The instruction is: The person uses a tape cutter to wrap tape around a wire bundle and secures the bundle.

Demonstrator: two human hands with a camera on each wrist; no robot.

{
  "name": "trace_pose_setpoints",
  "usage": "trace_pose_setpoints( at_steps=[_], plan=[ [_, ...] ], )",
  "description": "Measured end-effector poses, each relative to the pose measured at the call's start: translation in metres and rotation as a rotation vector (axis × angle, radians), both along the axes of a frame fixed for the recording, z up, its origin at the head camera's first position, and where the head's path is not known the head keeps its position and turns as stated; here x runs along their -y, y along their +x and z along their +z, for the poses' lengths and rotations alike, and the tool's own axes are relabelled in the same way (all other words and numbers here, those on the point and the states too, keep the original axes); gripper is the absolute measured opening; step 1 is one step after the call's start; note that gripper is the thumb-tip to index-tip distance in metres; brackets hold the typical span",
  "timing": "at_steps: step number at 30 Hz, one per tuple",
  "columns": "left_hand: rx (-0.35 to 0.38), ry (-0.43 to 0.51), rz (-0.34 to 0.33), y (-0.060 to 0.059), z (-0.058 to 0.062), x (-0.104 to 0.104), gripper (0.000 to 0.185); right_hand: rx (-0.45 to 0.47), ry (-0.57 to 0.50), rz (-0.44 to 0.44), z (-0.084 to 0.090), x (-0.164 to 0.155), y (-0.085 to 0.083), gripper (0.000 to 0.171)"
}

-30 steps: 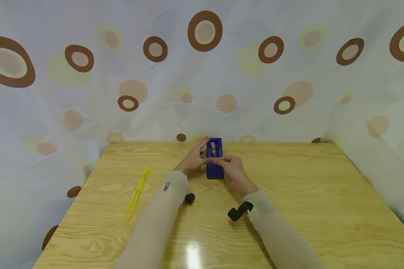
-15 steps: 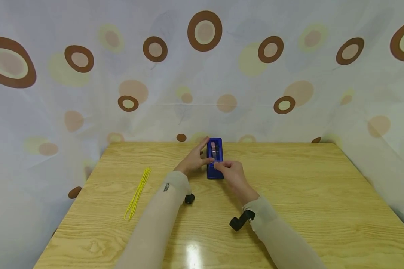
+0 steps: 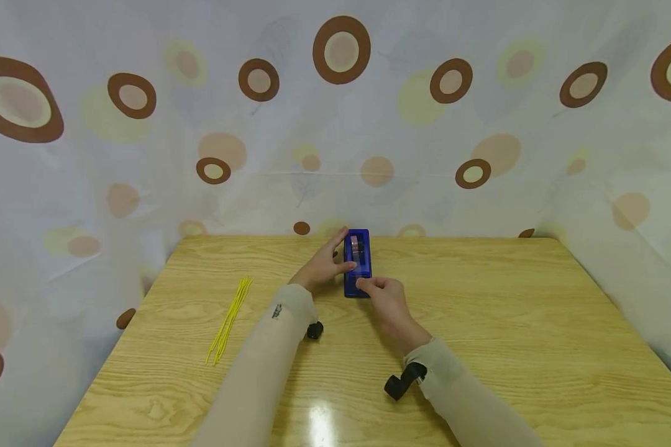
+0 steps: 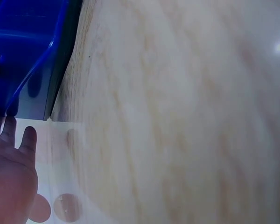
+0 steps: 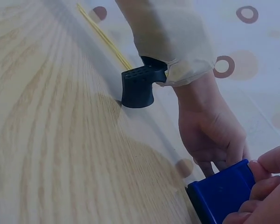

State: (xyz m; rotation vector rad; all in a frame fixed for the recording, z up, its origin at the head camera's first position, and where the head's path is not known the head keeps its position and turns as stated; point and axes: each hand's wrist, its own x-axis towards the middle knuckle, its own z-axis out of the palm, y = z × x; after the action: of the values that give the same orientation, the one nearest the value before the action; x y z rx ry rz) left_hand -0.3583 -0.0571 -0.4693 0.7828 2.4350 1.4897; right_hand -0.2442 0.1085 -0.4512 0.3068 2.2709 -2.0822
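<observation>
A blue tape dispenser (image 3: 351,290) stands near the table's far edge in the head view, with a tape roll (image 3: 355,244) in its well. My left hand (image 3: 320,267) rests against the dispenser's left side, its forefinger stretched toward the far corner and its thumb over the top. In the left wrist view, the fingers of the left hand (image 4: 11,179) lie straight beside the blue wall. My right hand (image 3: 390,301) pinches the end of the clear tape over the dispenser's near part; the strip itself barely shows. The right wrist view has the right hand (image 5: 273,198) close over the dispenser (image 5: 226,189).
A bunch of thin yellow strands (image 3: 229,320) lies to the left on the wooden table (image 3: 509,335). A curtain (image 3: 380,136) with brown rings hangs right behind the far edge. Black wrist cameras, the left (image 3: 315,329) and right (image 3: 405,380), stick out beneath the cuffs.
My right hand has drawn back toward me along the dispenser, from the roll to its near part, still pinching. The left hand and the dispenser stay put.
</observation>
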Motion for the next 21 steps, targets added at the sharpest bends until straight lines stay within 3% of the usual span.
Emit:
trace_pose_setpoints(
  at_steps=[14, 21],
  plan=[
    [-0.027, -0.03, 0.007, -0.002, 0.002, -0.001, 0.09, 0.009, -0.019, 0.008, -0.001, -0.002, 0.01, 0.025],
    [-0.012, -0.036, 0.025, 0.003, 0.005, -0.003, 0.088, 0.021, -0.035, 0.01, -0.002, -0.004, 0.019, 0.024]
  ],
)
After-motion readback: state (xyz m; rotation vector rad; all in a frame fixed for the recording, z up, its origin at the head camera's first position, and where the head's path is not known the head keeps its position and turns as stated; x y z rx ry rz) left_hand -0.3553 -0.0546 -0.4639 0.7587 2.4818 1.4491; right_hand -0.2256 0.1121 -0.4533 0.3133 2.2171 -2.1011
